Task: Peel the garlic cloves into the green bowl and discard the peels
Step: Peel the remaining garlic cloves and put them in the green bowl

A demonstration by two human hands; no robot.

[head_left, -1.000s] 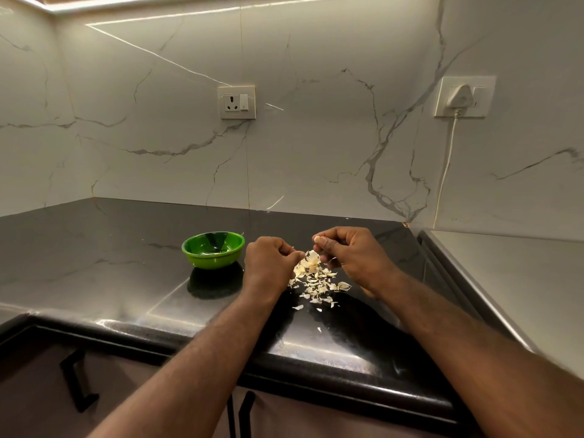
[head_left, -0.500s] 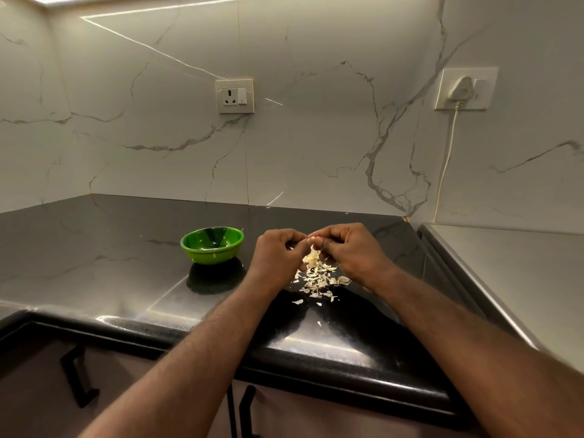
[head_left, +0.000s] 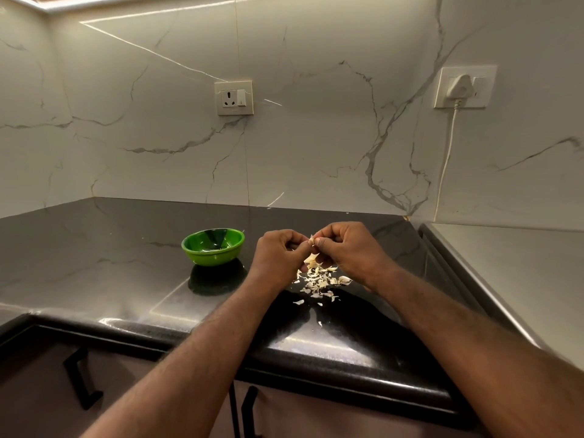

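Left hand (head_left: 278, 257) and right hand (head_left: 347, 251) meeting above dark worktop (head_left: 94, 263), both grips curled tight, pinching one small garlic clove (head_left: 312, 240) between fingertips, peels (head_left: 319, 279) piled just below the grip, green bowl (head_left: 202, 257) left of left hand, apart.

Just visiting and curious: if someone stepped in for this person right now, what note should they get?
Left hand and right hand: both pinch one garlic clove above the counter, mid-peel.
Peels: loose pile on the counter under the hands.
Green bowl: left of the hands, its bottom hidden.
Done: many peels off.
Left: finish this clove, drop it in the bowl, discard the peels.
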